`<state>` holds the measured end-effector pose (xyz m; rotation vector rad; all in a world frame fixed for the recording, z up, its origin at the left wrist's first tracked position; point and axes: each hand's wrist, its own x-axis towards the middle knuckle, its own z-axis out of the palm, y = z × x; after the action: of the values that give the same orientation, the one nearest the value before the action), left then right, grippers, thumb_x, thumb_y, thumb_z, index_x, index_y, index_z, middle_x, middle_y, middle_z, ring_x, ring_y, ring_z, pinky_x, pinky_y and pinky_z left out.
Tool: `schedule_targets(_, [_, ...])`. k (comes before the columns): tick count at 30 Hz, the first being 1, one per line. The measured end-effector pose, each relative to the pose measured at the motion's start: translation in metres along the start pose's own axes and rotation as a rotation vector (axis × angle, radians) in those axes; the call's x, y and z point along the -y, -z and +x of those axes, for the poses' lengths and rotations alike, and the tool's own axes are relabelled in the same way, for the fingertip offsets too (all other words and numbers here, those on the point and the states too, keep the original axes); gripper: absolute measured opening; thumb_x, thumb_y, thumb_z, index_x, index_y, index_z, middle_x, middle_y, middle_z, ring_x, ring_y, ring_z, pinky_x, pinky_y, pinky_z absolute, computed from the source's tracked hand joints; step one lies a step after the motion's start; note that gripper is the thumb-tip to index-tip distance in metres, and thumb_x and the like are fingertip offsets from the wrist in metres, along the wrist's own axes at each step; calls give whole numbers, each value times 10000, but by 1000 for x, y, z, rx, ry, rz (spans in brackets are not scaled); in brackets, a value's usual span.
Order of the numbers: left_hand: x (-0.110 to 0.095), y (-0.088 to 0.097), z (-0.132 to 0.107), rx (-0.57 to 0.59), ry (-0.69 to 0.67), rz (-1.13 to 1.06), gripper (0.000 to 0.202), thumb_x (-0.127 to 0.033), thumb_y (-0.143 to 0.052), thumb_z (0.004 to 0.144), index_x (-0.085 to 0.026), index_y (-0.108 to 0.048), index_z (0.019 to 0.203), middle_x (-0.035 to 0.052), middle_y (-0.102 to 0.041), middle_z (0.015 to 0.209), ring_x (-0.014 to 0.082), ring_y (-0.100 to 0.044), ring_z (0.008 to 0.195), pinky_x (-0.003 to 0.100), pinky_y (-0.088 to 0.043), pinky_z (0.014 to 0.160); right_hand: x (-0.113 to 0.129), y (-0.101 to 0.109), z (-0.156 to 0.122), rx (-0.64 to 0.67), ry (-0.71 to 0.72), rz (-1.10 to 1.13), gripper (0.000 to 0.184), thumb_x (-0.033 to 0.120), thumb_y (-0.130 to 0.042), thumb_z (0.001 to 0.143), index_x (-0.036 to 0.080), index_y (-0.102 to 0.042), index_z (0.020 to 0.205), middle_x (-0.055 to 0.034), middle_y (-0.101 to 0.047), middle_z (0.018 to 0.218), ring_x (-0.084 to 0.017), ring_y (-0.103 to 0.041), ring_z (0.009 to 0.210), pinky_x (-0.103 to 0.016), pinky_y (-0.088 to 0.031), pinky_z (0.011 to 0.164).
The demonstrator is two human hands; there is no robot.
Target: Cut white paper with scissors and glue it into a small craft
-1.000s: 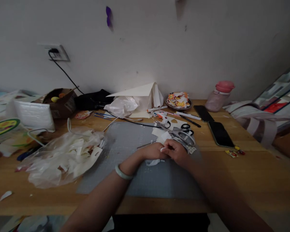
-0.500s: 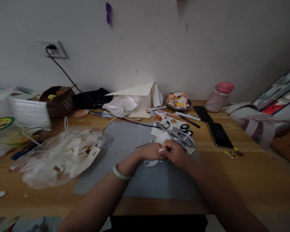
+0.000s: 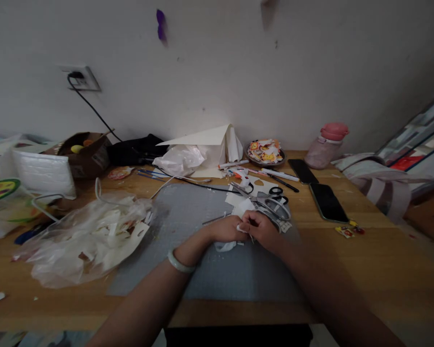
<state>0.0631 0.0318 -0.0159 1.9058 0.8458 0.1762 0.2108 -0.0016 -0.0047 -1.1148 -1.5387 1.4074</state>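
Over the grey cutting mat (image 3: 198, 279), my left hand (image 3: 227, 228) and my right hand (image 3: 263, 229) meet, both closed. Between their fingers is a small white scrap (image 3: 242, 228), too small to tell whether it is paper or tissue. The right thumb and forefinger pinch it against the left hand. Under the hands lies a crumpled white piece (image 3: 224, 246). Just beyond them are grey-handled scissors (image 3: 278, 208), black-handled scissors (image 3: 277, 191) and cut white paper (image 3: 241, 206). A thin metal tool (image 3: 214, 219) lies beside my left hand, partly hidden.
A clear plastic bag (image 3: 65, 250) of paper scraps lies on the left. Along the back stand a cardboard box (image 3: 90, 156), a bowl of cutouts (image 3: 249, 159) and a pink bottle (image 3: 325, 153). Two phones (image 3: 328, 202) lie right. A black cable (image 3: 202, 184) crosses the mat.
The fingers of both hands have shifted slightly around the white scrap, and more of it hangs below the right fingertips. The whole view has tilted up a little.
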Motion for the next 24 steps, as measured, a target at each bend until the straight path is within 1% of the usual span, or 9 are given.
schedule_targets(3, [1, -1, 0, -1, -7, 4, 134, -256, -567, 695, -135, -624, 709, -19, -579, 655, 114, -491, 626, 204, -394, 598, -2, 0, 0, 12, 0, 33, 370, 489, -664, 657, 188, -467, 570, 48, -417, 555, -94, -357, 547, -233, -273, 527])
schedule_targets(7, [-1, 0, -1, 26, -51, -71, 144, -277, -579, 702, -139, -586, 664, -40, -515, 606, 97, -450, 590, 201, -384, 593, -5, 1, 3, 18, -134, 334, 397, 533, -641, 641, 195, -442, 574, 42, -407, 546, -90, -335, 500, -234, -249, 472])
schedule_targets(9, [-2, 0, -1, 52, -52, -116, 164, -261, -569, 711, -139, -547, 603, -50, -466, 560, 86, -419, 563, 196, -375, 582, -4, 4, 5, -24, -144, 448, 414, 546, -637, 632, 199, -419, 572, 53, -366, 531, -81, -298, 470, -231, -236, 451])
schedule_targets(12, [-3, 1, -2, 57, -59, -140, 151, -237, -546, 724, -137, -544, 610, -48, -465, 563, 84, -417, 563, 193, -374, 584, -1, 6, 5, -93, -115, 362, 404, 532, -664, 624, 198, -440, 585, 61, -369, 512, -77, -297, 459, -227, -245, 451])
schedule_targets(15, [-2, 1, -1, 13, -32, -88, 144, -258, -553, 720, -131, -569, 652, -42, -481, 584, 90, -425, 570, 195, -370, 570, 0, 6, 2, -38, -95, 131, 381, 508, -697, 616, 187, -493, 591, 55, -408, 517, -81, -328, 481, -227, -251, 463])
schedule_targets(17, [-1, 0, -1, -11, -2, -46, 161, -274, -567, 711, -129, -572, 642, -39, -485, 580, 94, -427, 571, 198, -370, 564, -1, 4, 1, 10, -82, 78, 382, 509, -695, 618, 180, -506, 578, 48, -421, 537, -84, -343, 505, -229, -259, 478])
schedule_targets(19, [0, 0, -1, -10, -12, -56, 170, -285, -577, 708, -129, -576, 642, -35, -502, 593, 98, -438, 587, 202, -379, 583, -2, 2, 1, 3, -101, 132, 384, 520, -682, 620, 177, -513, 581, 45, -425, 545, -87, -350, 516, -232, -266, 487])
schedule_targets(21, [-1, 0, -1, 9, -37, -121, 178, -297, -580, 711, -134, -571, 641, -38, -503, 597, 95, -437, 591, 203, -380, 597, -3, 2, 3, -13, -155, 280, 388, 529, -670, 611, 183, -498, 582, 47, -413, 537, -86, -340, 502, -232, -266, 476])
schedule_targets(24, [-3, 0, -1, 43, -44, -212, 199, -287, -572, 716, -144, -526, 586, -55, -444, 546, 79, -394, 548, 198, -358, 569, -3, 6, 5, 5, -200, 455, 393, 522, -645, 619, 192, -439, 558, 54, -380, 528, -78, -323, 467, -230, -278, 456])
